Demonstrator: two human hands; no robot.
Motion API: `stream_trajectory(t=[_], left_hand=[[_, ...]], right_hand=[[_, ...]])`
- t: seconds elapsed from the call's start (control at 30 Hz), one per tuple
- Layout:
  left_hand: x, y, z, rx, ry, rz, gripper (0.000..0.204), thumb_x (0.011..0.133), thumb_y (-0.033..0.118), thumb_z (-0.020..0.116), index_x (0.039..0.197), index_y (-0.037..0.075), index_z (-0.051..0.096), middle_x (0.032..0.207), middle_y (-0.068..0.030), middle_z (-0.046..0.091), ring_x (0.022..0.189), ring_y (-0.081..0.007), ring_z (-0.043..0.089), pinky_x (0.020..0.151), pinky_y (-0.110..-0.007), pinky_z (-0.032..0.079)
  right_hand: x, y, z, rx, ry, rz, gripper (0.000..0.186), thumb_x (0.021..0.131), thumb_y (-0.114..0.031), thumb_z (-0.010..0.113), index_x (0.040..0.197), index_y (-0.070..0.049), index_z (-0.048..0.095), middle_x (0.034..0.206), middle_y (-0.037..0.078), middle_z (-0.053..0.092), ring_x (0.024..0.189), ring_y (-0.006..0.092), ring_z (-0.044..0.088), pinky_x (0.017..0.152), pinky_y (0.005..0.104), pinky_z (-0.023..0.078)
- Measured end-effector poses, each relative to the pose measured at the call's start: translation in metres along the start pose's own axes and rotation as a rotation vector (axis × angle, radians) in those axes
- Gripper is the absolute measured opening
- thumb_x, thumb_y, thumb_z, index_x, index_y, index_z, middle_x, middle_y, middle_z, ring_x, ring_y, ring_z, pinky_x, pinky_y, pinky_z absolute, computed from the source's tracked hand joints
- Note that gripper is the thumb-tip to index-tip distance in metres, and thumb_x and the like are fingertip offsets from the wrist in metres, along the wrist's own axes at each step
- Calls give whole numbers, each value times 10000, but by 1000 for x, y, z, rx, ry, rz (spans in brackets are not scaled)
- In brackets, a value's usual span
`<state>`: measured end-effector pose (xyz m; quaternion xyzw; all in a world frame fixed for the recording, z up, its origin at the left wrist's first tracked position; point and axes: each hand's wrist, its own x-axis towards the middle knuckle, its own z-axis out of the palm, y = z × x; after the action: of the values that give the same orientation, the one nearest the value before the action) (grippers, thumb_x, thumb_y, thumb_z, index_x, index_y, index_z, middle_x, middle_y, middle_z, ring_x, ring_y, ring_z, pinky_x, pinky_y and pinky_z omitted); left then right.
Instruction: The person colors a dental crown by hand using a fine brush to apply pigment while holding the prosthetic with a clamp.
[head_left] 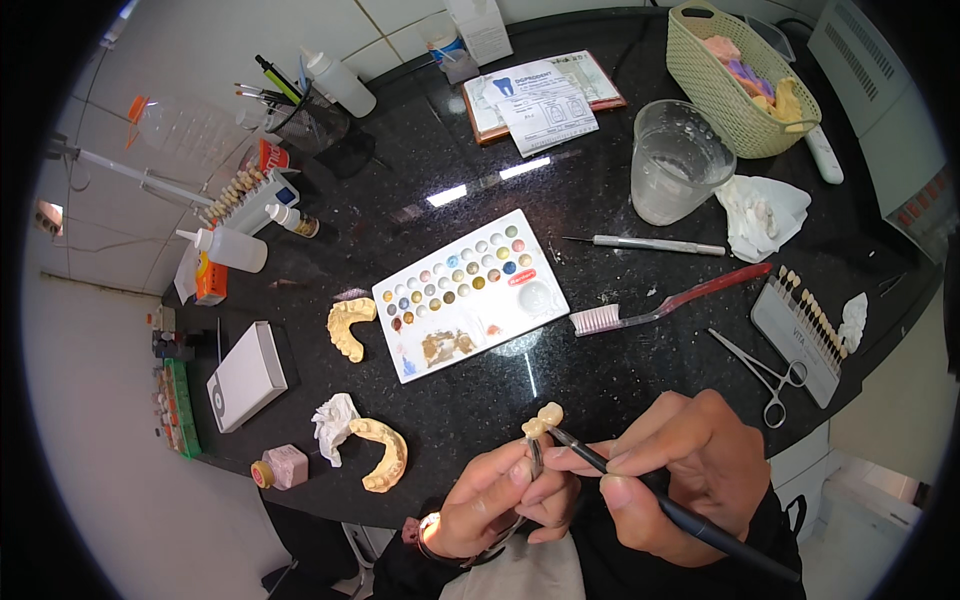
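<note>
My left hand (500, 497) pinches a thin metal holder whose top carries a small cream tooth crown (543, 418), raised above the near edge of the black counter (620, 370). In my right hand (690, 470) a slim black brush (700, 523) is gripped like a pen, its fine tip touching the crown's lower side. Just beyond the hands lies a white palette (470, 295) with several small wells of coloured stains and a smeared mixing patch.
Two yellow dental casts (350, 325) (383, 452), a crumpled tissue (335, 420), a red toothbrush (665, 305), metal forceps (765, 375), a tooth shade guide (805, 330), a plastic cup (680, 160), a woven basket (740, 75), dropper bottles (235, 248) and a white box (245, 375) crowd the counter.
</note>
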<state>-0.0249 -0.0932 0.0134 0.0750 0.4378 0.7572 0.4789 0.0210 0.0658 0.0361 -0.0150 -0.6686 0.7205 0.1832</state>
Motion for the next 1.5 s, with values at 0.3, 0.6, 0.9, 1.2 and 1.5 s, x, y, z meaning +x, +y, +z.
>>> stream_trajectory(t=[0.3,0.6,0.9,1.2,1.5], left_hand=[[5,-14,-10,-660,-275,-31,267,887,278,327,771,38,346,582,-36,324,476,-124,311,386,-230,278],[4,-11,-10,-646,-265,-46,243,891,255,323,773,43,340,584,-38,319,477,-125,305,387,-231,278],[3,-9,-4,-660,-225,-37,298,897,253,302,932,-32,381,593,-36,307,489,-121,302,404,-227,282],[0,-3,-9,-251,-192,6,292,912,305,274,747,69,323,602,-1,283,509,-97,281,444,-218,293],[-1,-18,6,-259,-213,-119,295,916,322,290,762,74,330,612,18,244,522,-74,251,456,-203,299]], right_hand=[[-3,1,0,122,16,39,131,672,50,583,754,65,482,622,136,526,574,142,550,638,310,529],[-3,0,1,-55,-24,-56,159,650,69,602,765,60,492,678,205,580,603,164,585,581,239,485],[-2,2,0,-27,-27,-92,151,650,57,601,762,65,499,665,191,572,614,172,586,552,220,479],[-7,-1,-3,40,-4,61,241,767,-141,568,768,19,388,653,146,519,528,111,513,642,295,522],[-33,4,-3,118,359,-26,337,780,-241,589,813,-9,346,664,61,404,507,147,545,552,339,548]])
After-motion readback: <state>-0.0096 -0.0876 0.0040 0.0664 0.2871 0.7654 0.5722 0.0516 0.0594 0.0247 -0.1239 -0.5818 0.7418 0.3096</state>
